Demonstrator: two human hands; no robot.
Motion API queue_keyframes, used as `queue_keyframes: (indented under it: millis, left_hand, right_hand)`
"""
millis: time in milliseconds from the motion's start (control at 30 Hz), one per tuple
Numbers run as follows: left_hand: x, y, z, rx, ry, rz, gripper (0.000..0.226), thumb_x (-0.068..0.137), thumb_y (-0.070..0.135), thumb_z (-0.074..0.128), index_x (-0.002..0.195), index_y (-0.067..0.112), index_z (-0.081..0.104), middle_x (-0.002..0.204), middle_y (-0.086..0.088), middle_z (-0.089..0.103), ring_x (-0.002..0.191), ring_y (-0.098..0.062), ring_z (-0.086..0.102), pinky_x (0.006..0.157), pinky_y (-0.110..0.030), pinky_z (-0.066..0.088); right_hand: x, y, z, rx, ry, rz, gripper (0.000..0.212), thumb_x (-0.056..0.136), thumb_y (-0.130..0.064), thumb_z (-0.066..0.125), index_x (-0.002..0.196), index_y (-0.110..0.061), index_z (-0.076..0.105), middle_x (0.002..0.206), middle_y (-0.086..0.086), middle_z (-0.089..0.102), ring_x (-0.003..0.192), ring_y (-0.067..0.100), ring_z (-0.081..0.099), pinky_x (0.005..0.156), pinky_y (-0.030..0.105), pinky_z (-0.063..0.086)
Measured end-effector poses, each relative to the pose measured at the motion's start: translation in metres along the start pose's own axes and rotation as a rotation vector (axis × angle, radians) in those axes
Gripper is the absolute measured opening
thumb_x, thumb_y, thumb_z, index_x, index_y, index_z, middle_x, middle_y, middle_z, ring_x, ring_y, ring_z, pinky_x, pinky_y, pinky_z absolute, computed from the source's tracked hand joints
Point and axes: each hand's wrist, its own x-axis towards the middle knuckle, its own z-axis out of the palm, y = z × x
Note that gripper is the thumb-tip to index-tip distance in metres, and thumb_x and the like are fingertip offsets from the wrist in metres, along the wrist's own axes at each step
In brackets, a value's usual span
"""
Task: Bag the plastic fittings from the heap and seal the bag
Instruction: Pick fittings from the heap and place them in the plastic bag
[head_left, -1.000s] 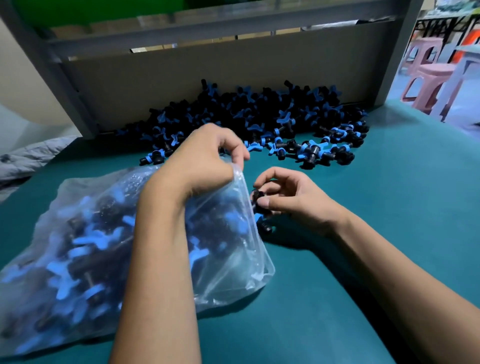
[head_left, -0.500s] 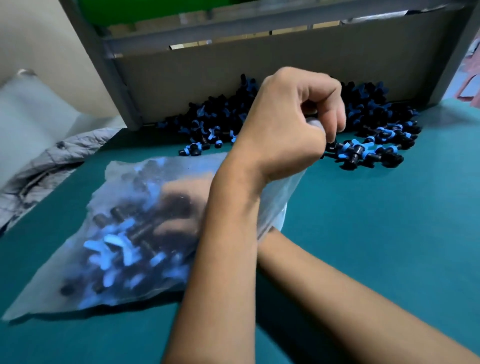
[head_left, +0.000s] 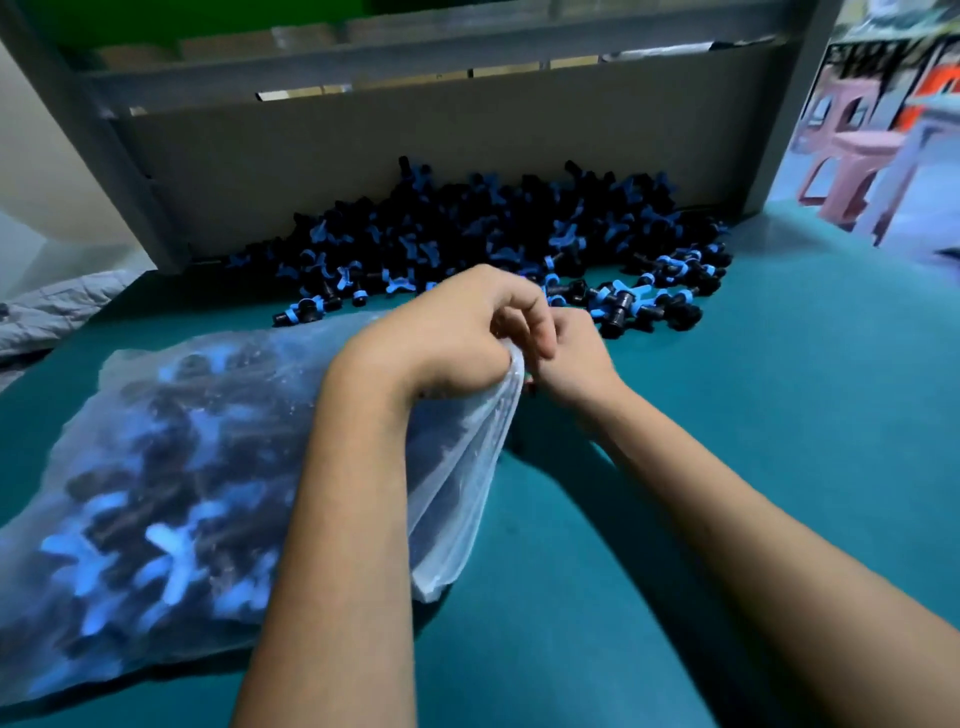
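Head: bag (head_left: 171, 499) mouth toward heap (head_left: 498, 234)

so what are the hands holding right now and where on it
The left hand pinches the clear plastic bag of blue and black fittings at the top corner of its open mouth. The right hand is at the same corner, its grip hidden.

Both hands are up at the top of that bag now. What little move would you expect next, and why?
Probably pressing the mouth of the bag closed. The left hand grips the gathered top edge, the right hand is right against it, and the bag already bulges with fittings. Whether the right hand still holds any fittings cannot be seen.
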Motion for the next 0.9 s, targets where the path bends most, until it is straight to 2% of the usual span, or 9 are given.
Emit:
queue_keyframes:
  millis: [67,133,233,300,400,500,700,833,900]
  left_hand:
    - [-0.001,-0.003,0.004,0.014,-0.178,-0.061,0.063,0.071,-0.019,0.03,0.096,0.023,0.069,0.11,-0.001,0.074,0.114,-0.013,0.066,0.095,-0.034,0.05]
    - [-0.004,-0.001,0.006,-0.134,-0.162,-0.039,0.063,0.069,-0.022,0.029,0.099,0.021,0.065,0.123,-0.005,0.07,0.126,-0.011,0.06,0.103,-0.032,0.044]
    - [-0.004,0.006,0.005,-0.725,0.075,0.047,0.05,0.054,-0.015,0.033,0.088,0.016,0.053,0.134,-0.015,0.066,0.137,-0.024,0.054,0.11,-0.036,0.036]
    - [0.003,0.005,0.006,-1.127,0.209,-0.015,0.046,0.049,-0.014,0.029,0.079,0.018,0.043,0.125,-0.016,0.07,0.134,-0.028,0.057,0.117,-0.037,0.033]
    - [0.019,-0.008,0.015,-1.306,0.393,-0.255,0.04,0.072,-0.019,0.022,0.076,0.015,0.043,0.105,-0.017,0.072,0.112,-0.031,0.064,0.109,-0.036,0.047]
    - [0.026,-0.02,0.03,-1.173,0.455,-0.426,0.028,0.09,-0.014,0.034,0.083,0.007,0.052,0.1,-0.02,0.068,0.099,-0.031,0.066,0.087,-0.032,0.061]
    - [0.037,-0.038,0.049,-0.85,0.403,-0.565,0.014,0.097,-0.007,0.049,0.092,0.005,0.053,0.094,-0.019,0.05,0.085,-0.029,0.048,0.061,-0.023,0.052]
    - [0.04,-0.042,0.059,-0.716,0.302,-0.6,0.016,0.101,0.013,0.062,0.093,0.003,0.054,0.097,-0.018,0.055,0.077,-0.031,0.059,0.075,-0.031,0.059]
    - [0.039,-0.043,0.063,-0.76,0.279,-0.586,0.019,0.098,0.019,0.07,0.101,0.002,0.062,0.103,-0.021,0.061,0.076,-0.03,0.07,0.079,-0.034,0.064]
  right_hand:
    - [0.011,0.023,-0.027,-0.489,0.285,-0.016,0.003,0.086,-0.02,0.07,0.087,-0.019,0.073,0.088,-0.007,0.071,0.091,0.01,0.065,0.076,0.03,0.052]
    - [0.017,0.04,-0.053,-0.879,0.392,0.03,0.033,0.085,-0.018,0.066,0.117,-0.02,0.066,0.122,0.01,0.057,0.117,0.031,0.048,0.094,0.04,0.048]
    - [0.024,0.059,-0.075,-1.008,0.298,0.106,0.062,0.087,-0.011,0.063,0.142,-0.027,0.043,0.145,0.016,0.035,0.132,0.039,0.029,0.098,0.05,0.046]
    - [0.028,0.066,-0.085,-1.027,0.201,0.113,0.065,0.089,-0.008,0.06,0.146,-0.031,0.04,0.143,0.013,0.041,0.133,0.037,0.029,0.099,0.048,0.045]
    - [0.024,0.071,-0.089,-0.903,0.25,-0.045,0.039,0.086,-0.008,0.067,0.12,-0.028,0.066,0.114,0.007,0.055,0.115,0.032,0.045,0.087,0.037,0.045]
    - [0.016,0.072,-0.088,-0.835,0.334,-0.116,0.016,0.082,-0.003,0.068,0.088,-0.017,0.073,0.093,0.004,0.058,0.094,0.032,0.055,0.07,0.032,0.039]
    - [-0.004,0.064,-0.085,-0.467,0.428,-0.176,0.011,0.081,-0.005,0.075,0.082,-0.016,0.076,0.085,-0.002,0.072,0.08,0.014,0.066,0.08,0.027,0.054]
    - [-0.016,0.057,-0.078,0.267,0.309,-0.016,0.007,0.083,-0.003,0.079,0.081,-0.009,0.076,0.076,0.003,0.074,0.066,0.015,0.069,0.069,0.025,0.059]
    - [-0.019,0.057,-0.077,0.347,0.227,0.0,0.005,0.082,-0.006,0.081,0.082,-0.009,0.077,0.076,0.006,0.074,0.067,0.015,0.068,0.068,0.022,0.056]
